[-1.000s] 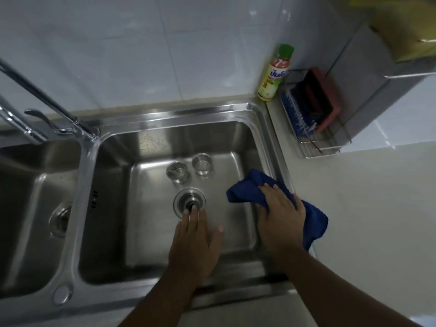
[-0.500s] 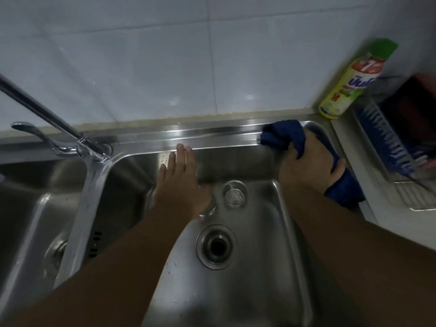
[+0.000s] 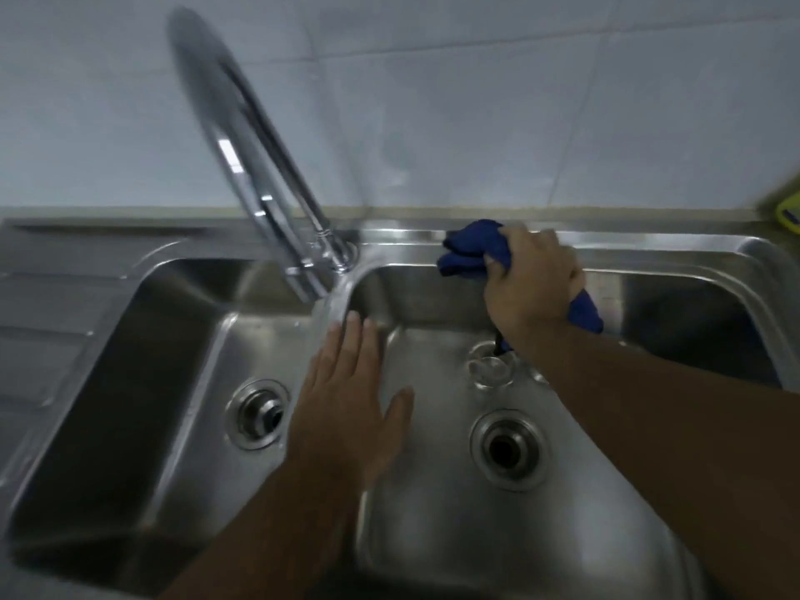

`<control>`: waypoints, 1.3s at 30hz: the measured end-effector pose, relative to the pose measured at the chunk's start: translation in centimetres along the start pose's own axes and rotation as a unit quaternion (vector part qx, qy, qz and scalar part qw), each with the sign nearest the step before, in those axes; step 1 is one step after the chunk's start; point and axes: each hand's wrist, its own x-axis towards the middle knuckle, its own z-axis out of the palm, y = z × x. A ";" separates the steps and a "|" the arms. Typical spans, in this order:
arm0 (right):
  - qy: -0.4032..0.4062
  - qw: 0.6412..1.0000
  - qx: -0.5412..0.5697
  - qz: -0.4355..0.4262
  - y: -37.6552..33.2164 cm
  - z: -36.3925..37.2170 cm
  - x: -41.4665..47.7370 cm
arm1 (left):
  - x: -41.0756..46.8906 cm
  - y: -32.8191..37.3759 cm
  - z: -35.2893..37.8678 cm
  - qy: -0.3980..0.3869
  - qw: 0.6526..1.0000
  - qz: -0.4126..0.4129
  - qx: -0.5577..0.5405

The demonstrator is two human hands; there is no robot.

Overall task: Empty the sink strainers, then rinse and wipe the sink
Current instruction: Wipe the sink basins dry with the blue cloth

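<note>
A double stainless steel sink (image 3: 389, 253) fills the view. My right hand (image 3: 530, 288) is shut on a blue cloth (image 3: 472, 249) and presses it against the back rim of the right basin. My left hand (image 3: 346, 404) is flat and open, fingers apart, over the divider between the basins. A metal strainer basket (image 3: 489, 370) stands on the right basin's floor behind the open drain (image 3: 504, 448); a second one is mostly hidden by my right forearm. The left basin's drain (image 3: 259, 413) is also visible.
The chrome faucet (image 3: 259, 166) rises from the back rim above the divider and leans to the left, blurred. A yellow bottle (image 3: 785, 210) shows at the right edge. A tiled wall (image 3: 476, 101) stands behind the sink.
My right hand has slid the cloth leftward along the back rim. My left hand has moved from the back wall of the right basin to the divider. The view has shifted left.
</note>
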 end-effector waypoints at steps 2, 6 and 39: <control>-0.025 0.999 0.013 -0.014 -3.6 1.7 -0.2 | -2.9 -2.4 -0.1 -0.001 1.000 -0.023 0.002; -0.082 0.994 0.066 0.003 -9.8 4.3 -1.0 | -6.0 -5.7 1.0 -0.025 0.999 -0.025 0.001; -0.364 0.894 -0.075 -0.249 -13.8 1.0 -35.8 | -19.7 -21.7 -2.9 -0.090 0.992 -0.083 0.024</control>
